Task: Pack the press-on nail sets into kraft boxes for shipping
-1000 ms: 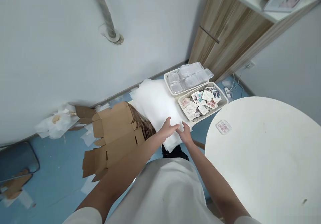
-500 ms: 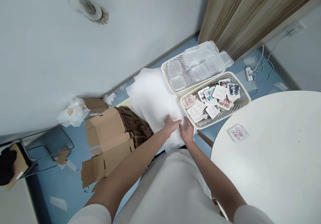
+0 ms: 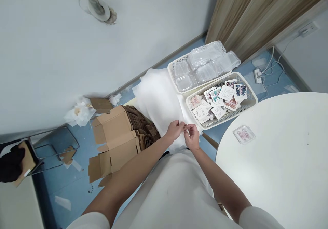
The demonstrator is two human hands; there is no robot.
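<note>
White foam sheets (image 3: 161, 95) lie in a stack in front of me. Over their near part, my left hand (image 3: 175, 130) and my right hand (image 3: 192, 136) meet with bent, closed fingertips. What they pinch is too small to make out, perhaps the sheet's edge. To the right, a white basket (image 3: 225, 120) holds cards of coloured press-on nails (image 3: 240, 91). Behind it another basket (image 3: 175, 82) is filled with clear plastic boxes (image 3: 207, 55). A closed clear box with pink nails (image 3: 244, 134) rests on the round white table (image 3: 276, 174).
Flattened cardboard boxes (image 3: 118, 126) are stacked at the left. Further left stand a metal-framed chair (image 3: 55, 153) and crumpled white wrapping (image 3: 80, 112). A power strip (image 3: 257, 76) with cables lies on the floor, near the wooden door (image 3: 238, 17).
Both hands have drawn together and their fingers have closed at the fingertips. The top foam sheet has shifted and shows a fold beside the basket. The view has moved slightly.
</note>
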